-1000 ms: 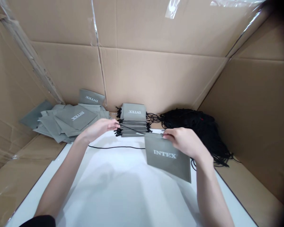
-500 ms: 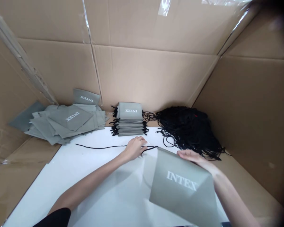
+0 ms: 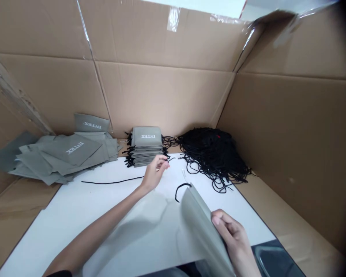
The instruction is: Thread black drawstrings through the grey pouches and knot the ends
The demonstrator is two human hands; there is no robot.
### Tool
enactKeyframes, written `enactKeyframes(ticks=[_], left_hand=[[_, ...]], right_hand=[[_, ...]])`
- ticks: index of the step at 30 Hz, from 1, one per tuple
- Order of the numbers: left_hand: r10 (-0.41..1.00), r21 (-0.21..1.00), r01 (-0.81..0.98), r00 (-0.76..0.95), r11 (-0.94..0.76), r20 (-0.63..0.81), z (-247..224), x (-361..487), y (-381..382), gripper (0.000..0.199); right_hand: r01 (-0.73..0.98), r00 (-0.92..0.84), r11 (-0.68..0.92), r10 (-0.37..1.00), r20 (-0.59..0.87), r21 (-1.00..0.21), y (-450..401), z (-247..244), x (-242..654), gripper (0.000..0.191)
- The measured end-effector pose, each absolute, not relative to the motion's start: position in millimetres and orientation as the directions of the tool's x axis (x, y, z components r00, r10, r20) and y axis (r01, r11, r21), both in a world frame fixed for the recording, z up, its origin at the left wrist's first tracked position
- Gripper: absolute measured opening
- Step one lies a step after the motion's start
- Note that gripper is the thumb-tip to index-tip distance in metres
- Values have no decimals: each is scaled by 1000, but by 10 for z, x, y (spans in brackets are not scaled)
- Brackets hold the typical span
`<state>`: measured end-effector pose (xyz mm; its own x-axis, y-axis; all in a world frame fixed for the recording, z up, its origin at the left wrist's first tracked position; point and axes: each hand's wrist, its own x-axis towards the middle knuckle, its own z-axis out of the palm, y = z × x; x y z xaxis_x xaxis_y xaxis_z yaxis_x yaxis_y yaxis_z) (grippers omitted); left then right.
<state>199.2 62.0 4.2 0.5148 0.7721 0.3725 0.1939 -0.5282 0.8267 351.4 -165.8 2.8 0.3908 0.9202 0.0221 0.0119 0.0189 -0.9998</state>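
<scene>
At lower right, held pouch: flat grey fabric pouch (image 3: 203,227), turned nearly edge-on, its lettering out of sight.
Right hand: right hand (image 3: 229,231) grips the pouch's long edge between thumb and fingers.
Pouch corner, centre of frame: short curved black cord (image 3: 177,191) hangs out, no hand on it; thin whitish loop (image 3: 184,176) projects beside it.
Left hand: left hand (image 3: 157,169), just above centre, thumb and forefinger narrow, at the long straight black cord (image 3: 112,182) on the white tabletop (image 3: 103,196); cannot tell whether it is gripped.
Change: half a second ago the left hand was at the corner cord and the pouch faced the camera; now they stand apart.
Meaning, judged: corner cord is released; attention appears shifted to the long cord.
Upper middle: neat stack of grey pouches with black cord ends (image 3: 146,156).
</scene>
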Motion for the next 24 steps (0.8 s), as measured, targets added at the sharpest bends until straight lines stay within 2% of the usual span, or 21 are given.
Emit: enactKeyframes(ticks=[2,4,6,9,12,17,24], left_hand=[[781,828,140,446,-543,437,398,1759,432,25],[759,800,52,357,-598,544,757,1516,171,20],[654,681,36,317,-732,686,1058,1298,-119,16],[463,418,205,296,-885,835,1295,1079,-487,11],[432,344,326,255,-881,865,1268,1005,-701,12],[418,333,342,215,-879,883,1039,1055,-891,14],[409,317,387,183,-866,894,935,1067,-1057,13]], right_hand=[[170,451,49,884,122,-984,-1695,73,3415,33],[340,460,109,847,266,-934,-1725,89,3348,27],[480,408,182,820,402,-858,-1747,84,3295,22],[606,325,290,760,563,-741,-1792,75,3221,14],[693,269,353,682,680,-628,-1876,90,3150,7],[734,202,400,643,739,-549,-2054,128,3044,4],[718,248,362,665,704,-595,-2200,104,2941,7]])
